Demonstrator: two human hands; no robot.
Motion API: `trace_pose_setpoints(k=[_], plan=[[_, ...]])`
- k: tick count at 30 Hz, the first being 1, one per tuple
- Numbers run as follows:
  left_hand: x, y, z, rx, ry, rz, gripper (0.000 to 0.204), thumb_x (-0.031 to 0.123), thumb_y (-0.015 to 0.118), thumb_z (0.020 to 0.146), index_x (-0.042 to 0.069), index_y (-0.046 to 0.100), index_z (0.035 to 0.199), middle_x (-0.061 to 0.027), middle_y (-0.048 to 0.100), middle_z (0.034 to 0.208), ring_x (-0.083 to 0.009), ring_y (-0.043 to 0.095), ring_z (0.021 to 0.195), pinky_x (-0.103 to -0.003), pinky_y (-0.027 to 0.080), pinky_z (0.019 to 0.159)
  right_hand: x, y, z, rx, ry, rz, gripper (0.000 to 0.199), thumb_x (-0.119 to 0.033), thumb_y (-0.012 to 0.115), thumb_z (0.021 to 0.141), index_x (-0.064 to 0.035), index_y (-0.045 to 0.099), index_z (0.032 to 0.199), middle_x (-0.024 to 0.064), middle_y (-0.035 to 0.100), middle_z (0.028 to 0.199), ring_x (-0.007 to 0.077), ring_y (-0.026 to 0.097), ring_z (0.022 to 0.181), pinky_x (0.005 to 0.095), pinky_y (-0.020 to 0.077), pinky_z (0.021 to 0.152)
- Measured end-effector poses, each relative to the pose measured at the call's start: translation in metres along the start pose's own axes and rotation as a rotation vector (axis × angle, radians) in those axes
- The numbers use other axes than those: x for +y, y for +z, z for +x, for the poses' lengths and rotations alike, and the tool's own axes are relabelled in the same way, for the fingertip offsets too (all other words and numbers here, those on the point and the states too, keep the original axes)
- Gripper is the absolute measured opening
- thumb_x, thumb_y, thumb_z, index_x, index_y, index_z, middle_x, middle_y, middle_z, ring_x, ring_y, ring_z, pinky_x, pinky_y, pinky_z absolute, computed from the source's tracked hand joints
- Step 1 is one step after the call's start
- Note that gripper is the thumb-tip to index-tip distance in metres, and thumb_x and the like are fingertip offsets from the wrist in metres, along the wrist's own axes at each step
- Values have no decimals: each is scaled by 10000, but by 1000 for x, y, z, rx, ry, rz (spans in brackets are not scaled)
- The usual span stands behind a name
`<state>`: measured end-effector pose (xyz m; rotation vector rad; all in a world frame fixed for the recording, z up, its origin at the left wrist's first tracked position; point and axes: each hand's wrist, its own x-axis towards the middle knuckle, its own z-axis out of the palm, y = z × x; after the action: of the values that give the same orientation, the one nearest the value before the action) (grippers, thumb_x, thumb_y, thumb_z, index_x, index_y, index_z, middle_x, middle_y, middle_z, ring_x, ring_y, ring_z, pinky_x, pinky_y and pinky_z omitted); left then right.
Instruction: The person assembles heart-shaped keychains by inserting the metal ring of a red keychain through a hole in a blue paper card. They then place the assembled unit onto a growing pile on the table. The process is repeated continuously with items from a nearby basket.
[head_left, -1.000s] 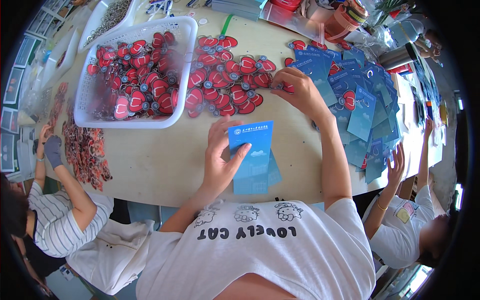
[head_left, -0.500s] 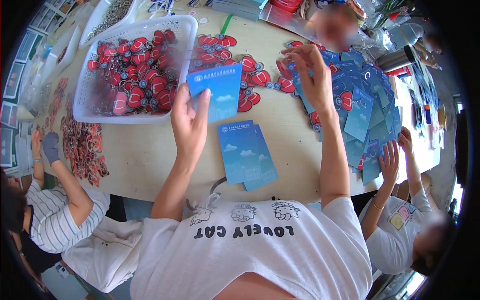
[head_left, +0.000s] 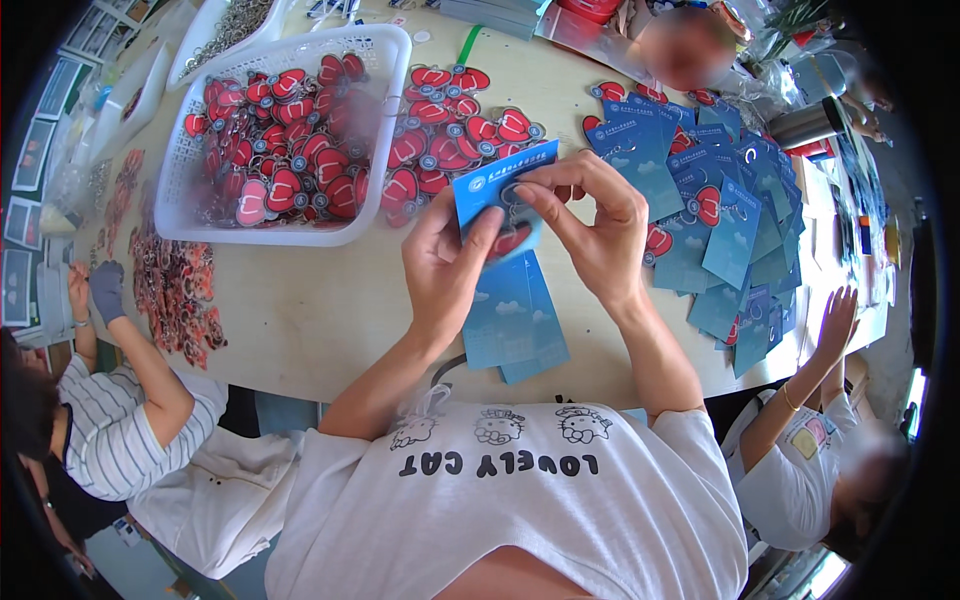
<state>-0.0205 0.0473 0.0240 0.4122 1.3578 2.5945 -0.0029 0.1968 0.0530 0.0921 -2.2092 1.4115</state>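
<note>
While our left hand (head_left: 445, 265) and right hand (head_left: 590, 225) pinch one blue card (head_left: 500, 190) over the table (head_left: 320, 310), fingers clamped on a red charm (head_left: 512, 240), we judge much remains (the white basket (head_left: 390, 60) looks full), carded pieces (head_left: 720, 220) piled right.

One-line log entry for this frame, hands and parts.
left hand: holds blue card | right hand: pinches red charm at card | card stack: on table below hands | white basket: red charms
</note>
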Motion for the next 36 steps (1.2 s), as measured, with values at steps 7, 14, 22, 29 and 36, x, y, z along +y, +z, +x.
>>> trace_pose_setpoints(k=[7, 14, 22, 29, 36], plan=[[-9, -7, -6, 104, 51, 107, 207, 23, 682, 877, -12, 633, 1075, -39, 661, 983, -85, 607, 893, -232, 490, 799, 0, 7, -10, 37, -39, -5, 372, -118, 843, 705, -12, 603, 968, 22, 651, 802, 81, 565, 682, 229, 414, 623], [-2, -2, -9, 150, 15, 38, 197, 69, 647, 915, -2, 619, 1097, -32, 643, 1029, -71, 579, 910, -243, 470, 823, -9, 19, -12, -24, 358, 581, 261, -83, 739, 842, 2, 553, 1005, 31, 630, 925, 70, 572, 833, 221, 469, 731], [-6, -5, -6, 35, -94, 121, 308, 80, 541, 974, 1, 448, 1257, -67, 557, 1175, -105, 531, 1044, -260, 431, 903, 7, 14, -22, -134, 316, 279, 291, -36, 672, 880, 34, 552, 1135, 44, 624, 960, 78, 561, 888, 243, 482, 767], [7, -38, -14, -262, 168, 1420, 529, 301, 742, 809, 13, 495, 1177, -163, 555, 1049, -307, 578, 909, -391, 483, 752, 34, -74, 3, 43, 319, 256, 332, -12, 622, 904, 25, 534, 1223, 56, 644, 1021, 121, 618, 926, 250, 498, 799], [-6, -44, -33, -204, 132, 1598, 601, 377, 803, 716, 8, 498, 1078, -152, 540, 949, -348, 554, 868, -425, 472, 719, 110, -135, 41, 217, 115, -875, 498, -151, 734, 811, -76, 531, 1259, 129, 599, 1077, 280, 599, 981, 384, 493, 804]])
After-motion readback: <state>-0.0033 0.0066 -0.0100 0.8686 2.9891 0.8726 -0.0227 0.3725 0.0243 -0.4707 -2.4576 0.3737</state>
